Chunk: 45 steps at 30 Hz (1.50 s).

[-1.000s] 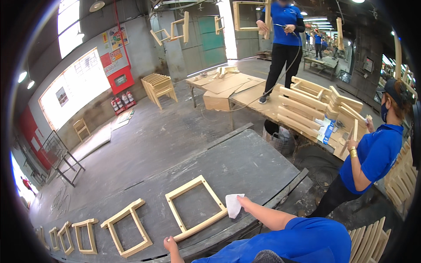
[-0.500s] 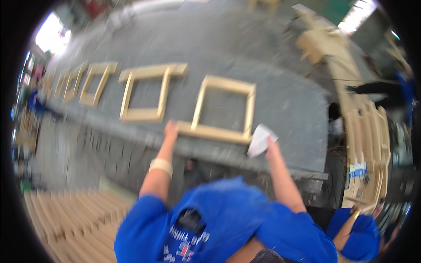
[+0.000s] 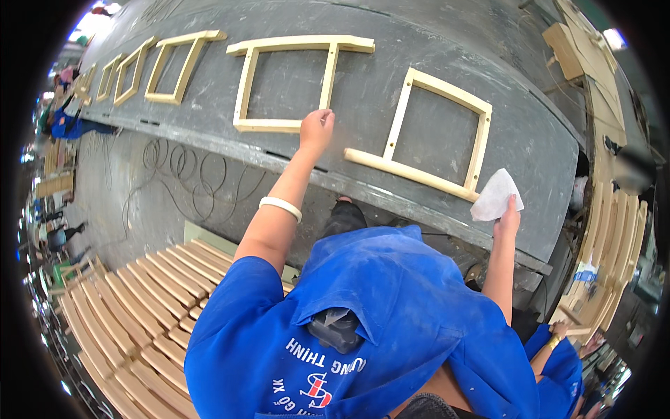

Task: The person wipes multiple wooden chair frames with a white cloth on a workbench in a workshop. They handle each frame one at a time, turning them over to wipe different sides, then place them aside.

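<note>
A pale wooden frame [image 3: 419,174] lies on the grey work table [image 3: 530,160] in front of me. Its near bar sticks out past the left corner. My right hand [image 3: 507,218] pinches a white folded sheet [image 3: 497,196] beside that frame's near right corner. Whether it is cloth or abrasive paper, I cannot tell. My left hand [image 3: 317,133], fingers curled in with nothing seen in them, is over the near right corner of a second wooden frame [image 3: 269,125], covering that corner. Contact between them cannot be made out.
More wooden frames [image 3: 174,66] line the table to the left. Stacked curved slats [image 3: 132,307] stand at lower left, near coiled cables [image 3: 174,157] on the floor. At right, a co-worker's hand [image 3: 558,329] is by more wooden parts [image 3: 607,237]. Another person [image 3: 66,126] stands far left.
My left hand has come off the near frame's bar end and moved over to the second frame's corner. The white sheet is still in my right hand. The view has shifted.
</note>
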Each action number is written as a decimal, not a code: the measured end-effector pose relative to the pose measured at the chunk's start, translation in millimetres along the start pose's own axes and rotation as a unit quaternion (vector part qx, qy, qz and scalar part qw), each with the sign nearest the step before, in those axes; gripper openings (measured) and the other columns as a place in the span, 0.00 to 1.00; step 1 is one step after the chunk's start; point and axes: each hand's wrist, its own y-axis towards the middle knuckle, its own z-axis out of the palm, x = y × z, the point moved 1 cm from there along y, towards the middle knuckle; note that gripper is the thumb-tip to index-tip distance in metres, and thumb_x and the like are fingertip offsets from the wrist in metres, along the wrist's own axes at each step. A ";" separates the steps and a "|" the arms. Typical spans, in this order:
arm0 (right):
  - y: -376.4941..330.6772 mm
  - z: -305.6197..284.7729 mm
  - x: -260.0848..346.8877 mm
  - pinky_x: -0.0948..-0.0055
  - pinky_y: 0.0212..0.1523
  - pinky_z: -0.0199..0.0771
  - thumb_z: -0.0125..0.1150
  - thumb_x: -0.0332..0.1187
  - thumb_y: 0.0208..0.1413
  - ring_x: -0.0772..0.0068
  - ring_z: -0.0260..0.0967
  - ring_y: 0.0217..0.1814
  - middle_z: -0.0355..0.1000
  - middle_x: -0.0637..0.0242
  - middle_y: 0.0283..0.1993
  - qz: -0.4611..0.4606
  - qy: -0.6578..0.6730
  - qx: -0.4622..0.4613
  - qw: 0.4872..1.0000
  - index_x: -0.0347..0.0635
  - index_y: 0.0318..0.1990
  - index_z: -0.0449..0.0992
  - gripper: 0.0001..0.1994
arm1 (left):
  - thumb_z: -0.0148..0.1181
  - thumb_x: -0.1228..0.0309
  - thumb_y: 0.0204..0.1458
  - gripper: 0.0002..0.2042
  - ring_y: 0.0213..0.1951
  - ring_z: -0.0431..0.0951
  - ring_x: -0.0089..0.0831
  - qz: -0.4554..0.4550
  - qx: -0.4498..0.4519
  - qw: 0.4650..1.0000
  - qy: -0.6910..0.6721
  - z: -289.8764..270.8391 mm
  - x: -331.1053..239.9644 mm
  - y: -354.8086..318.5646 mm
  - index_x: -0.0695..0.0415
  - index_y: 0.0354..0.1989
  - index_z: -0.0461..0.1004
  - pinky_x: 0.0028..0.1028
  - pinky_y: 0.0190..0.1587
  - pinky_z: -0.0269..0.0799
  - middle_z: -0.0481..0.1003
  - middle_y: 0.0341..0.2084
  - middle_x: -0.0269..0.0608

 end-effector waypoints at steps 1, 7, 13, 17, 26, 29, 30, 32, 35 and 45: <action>-8.8 12.2 0.6 0.66 0.54 0.67 0.49 0.39 0.62 0.63 0.67 0.54 0.68 0.57 0.54 0.007 -0.015 -0.007 1.000 0.29 0.55 0.64 0.21 | 0.60 0.61 0.50 0.17 0.28 0.76 0.34 0.012 -0.002 1.000 0.014 1.0 1.6 23.4 0.62 0.41 0.77 0.31 0.36 0.71 0.78 0.26 0.44; -74.3 51.0 -9.0 0.67 0.58 0.62 0.50 0.40 0.62 0.64 0.63 0.59 0.64 0.55 0.58 -0.024 -0.088 -0.005 0.996 0.28 0.58 0.62 0.24 | 0.65 0.59 0.43 0.26 0.39 0.77 0.42 -0.058 -0.045 0.993 0.089 53.5 24.2 147.7 0.66 0.47 0.71 0.35 0.44 0.72 0.76 0.35 0.54; -134.5 24.3 -24.7 0.64 0.52 0.69 0.51 0.41 0.61 0.62 0.67 0.54 0.66 0.55 0.55 0.032 -0.037 -0.072 0.996 0.30 0.57 0.64 0.24 | 0.59 0.71 0.41 0.19 0.47 0.75 0.47 -0.234 0.169 0.956 -0.046 74.0 33.0 185.2 0.65 0.44 0.71 0.37 0.50 0.70 0.75 0.40 0.58; -148.0 12.8 -27.9 0.62 0.55 0.67 0.51 0.42 0.61 0.60 0.65 0.57 0.65 0.55 0.56 0.017 -0.072 -0.111 0.991 0.30 0.59 0.61 0.26 | 0.53 0.76 0.44 0.15 0.46 0.74 0.53 -0.137 0.047 0.988 -0.049 54.9 0.0 151.6 0.64 0.42 0.69 0.42 0.47 0.70 0.74 0.38 0.61; -95.7 63.9 0.1 0.61 0.53 0.69 0.51 0.44 0.61 0.60 0.67 0.54 0.66 0.55 0.55 -0.033 -0.123 -0.028 0.991 0.32 0.58 0.61 0.26 | 0.52 0.80 0.42 0.31 0.52 0.66 0.57 0.107 -0.112 0.973 -0.174 7.3 -67.1 106.3 0.68 0.60 0.55 0.40 0.55 0.63 0.66 0.50 0.63; -89.3 96.8 15.0 0.61 0.56 0.66 0.50 0.43 0.62 0.58 0.64 0.58 0.64 0.55 0.59 -0.033 -0.118 0.020 0.992 0.34 0.60 0.59 0.26 | 0.52 0.80 0.42 0.32 0.50 0.66 0.58 0.088 -0.067 0.977 -0.184 -5.5 -76.3 105.9 0.68 0.61 0.53 0.42 0.54 0.63 0.66 0.49 0.63; -89.6 105.0 18.1 0.61 0.56 0.67 0.50 0.43 0.62 0.58 0.65 0.58 0.64 0.55 0.58 -0.042 -0.111 0.031 0.992 0.34 0.60 0.59 0.26 | 0.52 0.80 0.42 0.33 0.48 0.67 0.57 0.124 -0.114 0.972 -0.167 -12.6 -77.8 105.9 0.67 0.61 0.53 0.43 0.52 0.64 0.66 0.47 0.63; -93.4 116.2 20.7 0.61 0.54 0.68 0.50 0.42 0.61 0.59 0.66 0.56 0.66 0.55 0.56 -0.043 -0.098 0.041 0.993 0.32 0.58 0.61 0.24 | 0.51 0.80 0.43 0.33 0.45 0.68 0.57 0.183 -0.162 0.960 -0.136 -23.6 -85.8 100.5 0.65 0.63 0.52 0.44 0.48 0.66 0.67 0.44 0.61; -97.8 124.6 16.9 0.63 0.54 0.69 0.52 0.40 0.61 0.61 0.68 0.54 0.67 0.56 0.54 -0.058 -0.120 0.050 0.990 0.31 0.57 0.63 0.24 | 0.51 0.80 0.44 0.31 0.41 0.70 0.54 0.219 -0.158 0.943 -0.193 -49.0 -93.9 89.3 0.65 0.62 0.54 0.42 0.45 0.67 0.69 0.40 0.59; -119.8 155.8 24.1 0.68 0.58 0.61 0.49 0.41 0.62 0.67 0.62 0.59 0.64 0.58 0.57 -0.113 -0.088 0.095 0.985 0.30 0.59 0.60 0.24 | 0.54 0.78 0.52 0.06 0.27 0.73 0.23 0.085 0.077 0.867 -0.485 -158.2 -172.2 48.5 0.60 0.36 0.65 0.24 0.29 0.69 0.71 0.25 0.38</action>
